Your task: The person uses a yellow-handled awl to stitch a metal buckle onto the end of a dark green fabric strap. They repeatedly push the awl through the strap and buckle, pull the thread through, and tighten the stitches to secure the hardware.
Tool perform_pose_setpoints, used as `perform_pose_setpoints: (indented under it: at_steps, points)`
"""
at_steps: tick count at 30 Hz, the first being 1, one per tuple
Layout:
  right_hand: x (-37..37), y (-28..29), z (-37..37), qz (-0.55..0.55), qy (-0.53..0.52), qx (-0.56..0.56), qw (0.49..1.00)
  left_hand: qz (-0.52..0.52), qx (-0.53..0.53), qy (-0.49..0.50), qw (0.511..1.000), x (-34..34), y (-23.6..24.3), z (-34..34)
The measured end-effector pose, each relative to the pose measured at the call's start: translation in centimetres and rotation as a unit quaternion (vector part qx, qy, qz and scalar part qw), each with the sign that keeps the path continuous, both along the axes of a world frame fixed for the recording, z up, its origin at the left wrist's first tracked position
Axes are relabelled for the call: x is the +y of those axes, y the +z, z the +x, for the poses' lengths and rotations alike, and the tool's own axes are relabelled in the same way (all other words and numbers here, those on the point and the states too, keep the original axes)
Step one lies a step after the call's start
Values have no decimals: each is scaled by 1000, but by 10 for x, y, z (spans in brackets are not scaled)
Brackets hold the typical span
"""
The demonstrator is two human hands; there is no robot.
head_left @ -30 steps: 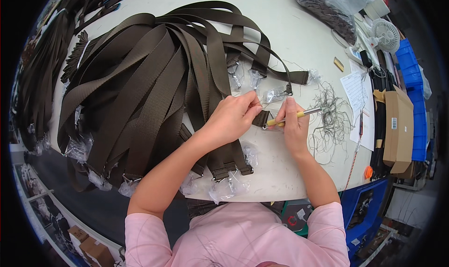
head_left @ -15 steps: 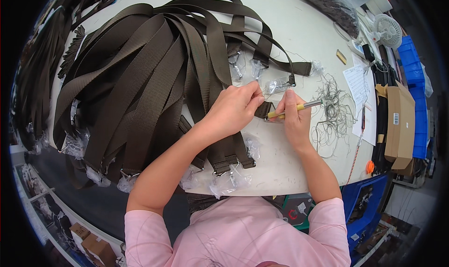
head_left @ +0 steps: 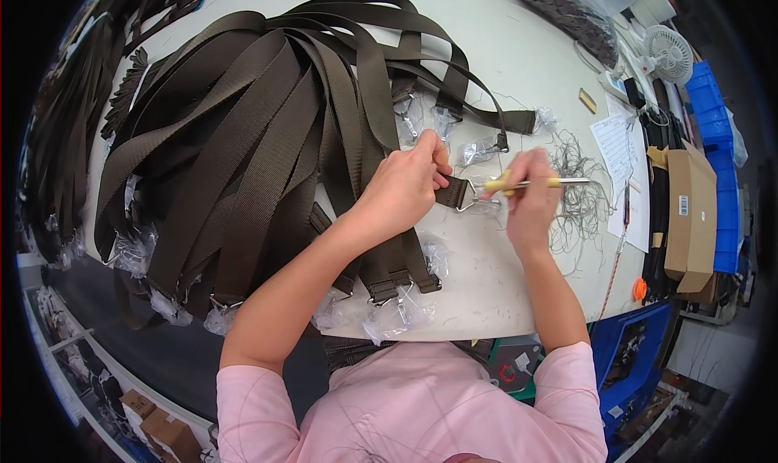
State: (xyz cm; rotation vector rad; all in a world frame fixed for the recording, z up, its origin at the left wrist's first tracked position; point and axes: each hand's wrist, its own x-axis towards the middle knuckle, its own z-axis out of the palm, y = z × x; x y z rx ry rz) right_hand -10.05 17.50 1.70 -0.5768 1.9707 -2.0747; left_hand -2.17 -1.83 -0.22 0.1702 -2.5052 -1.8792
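My left hand (head_left: 409, 179) is closed, thumb and fingers pinched at the end of a dark brown webbing strap (head_left: 456, 192). A metal ring or clasp (head_left: 468, 197) and clear plastic wrap show at that strap's tip. Just to its right, my right hand (head_left: 532, 200) is closed around a slim yellow-handled tool (head_left: 519, 185) with a metal end pointing right; motion blur hides its exact kind. Many more brown straps (head_left: 243, 139) lie heaped to the left, several ending in metal hardware in plastic wrap (head_left: 399, 315).
A tangle of loose grey threads (head_left: 579, 192) lies right of my right hand. Farther right are paper sheets (head_left: 613, 143), a cardboard box (head_left: 689, 220), blue bins (head_left: 715, 115) and a small white fan (head_left: 669, 54). A bagged dark bundle (head_left: 567, 17) sits at the back.
My right hand has moved right and slightly up with the tool, away from the strap end. My left hand has shifted slightly left, and the strap's metal hardware is more exposed.
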Motion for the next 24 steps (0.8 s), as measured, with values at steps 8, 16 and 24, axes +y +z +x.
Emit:
perform_pose_setpoints:
  at_steps: [8, 16, 24]
  points:
    - [-7, -12, 15, 68, 21, -21, 997, -23, 32, -12, 999, 1, 4, 3]
    - [-8, -21, 14, 76, 23, -40, 996, -19, 45, -3, 999, 0, -4, 2]
    - [-10, -21, 13, 85, 29, -44, 995, -12, 34, -5, 999, -1, 0, 1]
